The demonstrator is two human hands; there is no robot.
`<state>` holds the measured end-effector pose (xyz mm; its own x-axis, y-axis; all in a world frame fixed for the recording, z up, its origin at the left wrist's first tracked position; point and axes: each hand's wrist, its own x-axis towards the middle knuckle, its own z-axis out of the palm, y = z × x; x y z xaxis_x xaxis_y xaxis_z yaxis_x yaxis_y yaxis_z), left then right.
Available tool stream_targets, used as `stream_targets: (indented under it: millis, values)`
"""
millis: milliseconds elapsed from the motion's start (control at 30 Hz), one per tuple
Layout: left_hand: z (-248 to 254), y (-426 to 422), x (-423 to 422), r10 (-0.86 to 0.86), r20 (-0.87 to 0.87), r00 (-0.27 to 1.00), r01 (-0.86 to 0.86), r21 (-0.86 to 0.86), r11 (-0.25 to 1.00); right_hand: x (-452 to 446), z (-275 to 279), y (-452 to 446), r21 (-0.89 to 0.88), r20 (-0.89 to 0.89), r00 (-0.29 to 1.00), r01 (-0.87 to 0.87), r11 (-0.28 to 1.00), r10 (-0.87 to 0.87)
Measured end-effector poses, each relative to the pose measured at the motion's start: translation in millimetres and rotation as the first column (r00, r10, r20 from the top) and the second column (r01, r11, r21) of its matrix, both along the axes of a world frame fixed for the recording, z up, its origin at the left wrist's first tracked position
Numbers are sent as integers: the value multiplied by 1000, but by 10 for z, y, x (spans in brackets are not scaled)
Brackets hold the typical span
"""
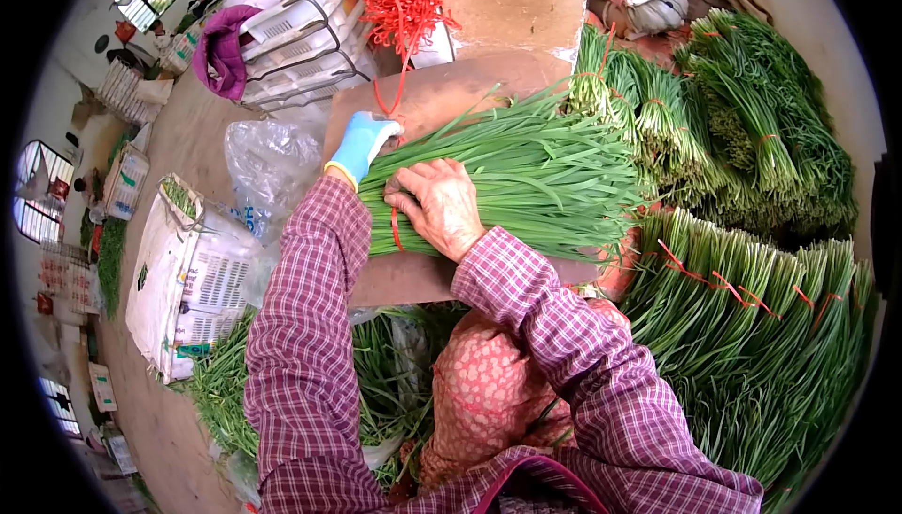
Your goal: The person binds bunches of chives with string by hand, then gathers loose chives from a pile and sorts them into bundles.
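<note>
A large bunch of garlic chives lies across a brown board in front of me, its leaf tips to the right. My left hand, in a blue and white glove, grips the far side of the bunch at its left end. My bare right hand rests on top with fingers curled against the leaves. Beside its thumb a red tie runs down the near side of the bunch. Both palms are hidden.
Tied chive bunches are stacked on the right. Red ties hang behind the board. White crates and a clear plastic bag are at the left. A white basket stands on the floor.
</note>
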<state>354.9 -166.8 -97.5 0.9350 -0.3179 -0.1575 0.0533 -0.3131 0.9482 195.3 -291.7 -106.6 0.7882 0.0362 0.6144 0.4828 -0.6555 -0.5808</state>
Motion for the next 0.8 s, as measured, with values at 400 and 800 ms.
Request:
stream_targets:
  millis: [400, 800]
  values:
    - [192, 140, -331, -131, 307, 943, 93, 137, 986, -14, -13, -11, 18, 25, 999, -30, 999, 30]
    - [442, 210, -1322, -20, 427, 904, 20, 3, 1000, -531, 347, -19, 70, 162, 979, -140, 988, 127]
